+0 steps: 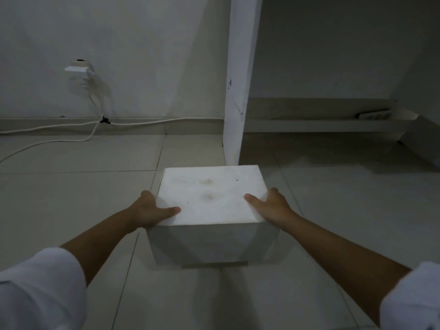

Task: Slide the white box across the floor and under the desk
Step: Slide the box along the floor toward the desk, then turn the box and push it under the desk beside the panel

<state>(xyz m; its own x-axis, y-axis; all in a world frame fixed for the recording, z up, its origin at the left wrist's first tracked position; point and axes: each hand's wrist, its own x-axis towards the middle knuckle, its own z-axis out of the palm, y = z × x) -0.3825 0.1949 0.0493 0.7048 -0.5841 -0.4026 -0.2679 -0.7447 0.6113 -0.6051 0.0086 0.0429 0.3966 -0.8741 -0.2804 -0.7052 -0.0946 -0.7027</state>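
Observation:
A white box (212, 194) stands on the tiled floor in the middle of the view, its top faintly smudged. My left hand (150, 209) grips its left side, thumb lying on the top. My right hand (271, 207) grips its right side the same way. The fingers of both hands are hidden behind the box's sides. The box's far edge sits right in front of the desk's white upright panel (240, 79). The shadowed space under the desk (333, 151) opens to the right of that panel.
A wall socket (78, 67) at the left has white cables (59, 141) running down and along the floor and skirting. A dark power strip (373, 114) lies on the ledge at the back under the desk. Wall closes the far right.

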